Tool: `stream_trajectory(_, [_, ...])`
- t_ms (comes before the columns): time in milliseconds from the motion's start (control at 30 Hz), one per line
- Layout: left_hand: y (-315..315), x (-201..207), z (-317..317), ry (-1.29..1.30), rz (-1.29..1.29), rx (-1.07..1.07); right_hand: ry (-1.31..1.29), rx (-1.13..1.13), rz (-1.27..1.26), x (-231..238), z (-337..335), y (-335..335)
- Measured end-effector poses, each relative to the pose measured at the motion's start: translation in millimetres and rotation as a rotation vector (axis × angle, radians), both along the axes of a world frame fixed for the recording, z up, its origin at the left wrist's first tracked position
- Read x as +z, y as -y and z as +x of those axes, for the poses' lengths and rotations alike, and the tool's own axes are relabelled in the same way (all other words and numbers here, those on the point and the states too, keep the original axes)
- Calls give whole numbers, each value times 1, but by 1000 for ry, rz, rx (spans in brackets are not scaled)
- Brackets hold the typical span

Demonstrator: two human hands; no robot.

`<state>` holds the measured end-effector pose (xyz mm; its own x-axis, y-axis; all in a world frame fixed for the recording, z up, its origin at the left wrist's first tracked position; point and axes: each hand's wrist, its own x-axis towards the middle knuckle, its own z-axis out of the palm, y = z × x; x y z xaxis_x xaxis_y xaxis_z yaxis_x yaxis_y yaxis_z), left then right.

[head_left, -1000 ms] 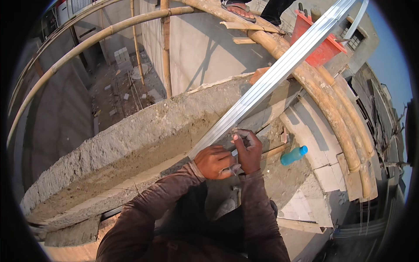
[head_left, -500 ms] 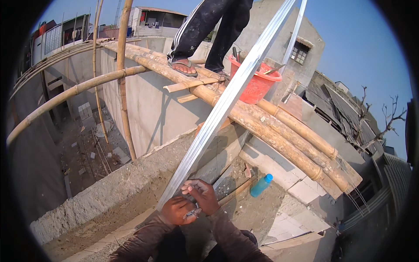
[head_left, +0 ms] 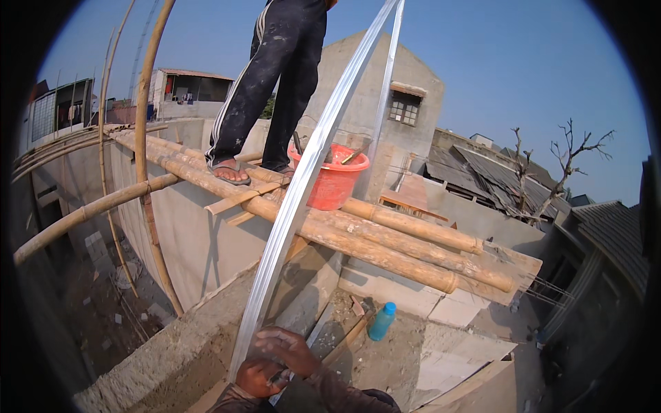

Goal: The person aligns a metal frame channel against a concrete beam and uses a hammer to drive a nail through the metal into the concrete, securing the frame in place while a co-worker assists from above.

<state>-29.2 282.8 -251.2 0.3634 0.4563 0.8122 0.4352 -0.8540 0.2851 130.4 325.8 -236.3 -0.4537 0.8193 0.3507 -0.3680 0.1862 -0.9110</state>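
A long silver metal channel (head_left: pixel 289 206) leans up and to the right, its lower end beside my hands. My left hand (head_left: pixel 260 377) is closed in a fist at the foot of the channel; a small greyish bit shows at its fingers, too small to name. Just above it, my right hand (head_left: pixel 292 350) reaches across with fingers extended and slightly bent, close to the channel, and I see nothing in it. Whether either hand presses on the channel I cannot tell. A second thin metal strip (head_left: pixel 387 76) meets the channel near the top of the view.
Beyond the rough wall top (head_left: pixel 165 361), bamboo poles (head_left: pixel 385 251) form a scaffold. A person in dark trousers (head_left: pixel 272 89) and sandals stands on it, beside a red bucket (head_left: pixel 330 186) holding tools. A blue bottle (head_left: pixel 381 322) stands right of my hands. A deep drop lies left.
The view has tilted up and shifted right, so the scaffold, bucket and bottle sit further left. My right hand's fingers have straightened from a curl; my left hand stays closed.
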Motion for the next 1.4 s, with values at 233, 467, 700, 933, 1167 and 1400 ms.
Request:
stream_trajectory(233, [-2,-6,1,6,48,22,62,4,14,-4,0,-2])
stream_trajectory(467, [-2,-12,0,-19,19,29,30,36,-19,-3,1,-1])
stream_trajectory(700, [-1,-12,0,-13,18,23,9,43,-30,-7,0,-2])
stream_trajectory(933, [-2,-14,0,-30,34,38,50,24,-48,-7,-1,-4])
stream_trajectory(1167, [-4,-16,0,-29,52,54,312,-90,304,25,0,13])
stream_trajectory(1400, [-3,-16,-1,-53,71,75,354,-93,338,37,-4,21])
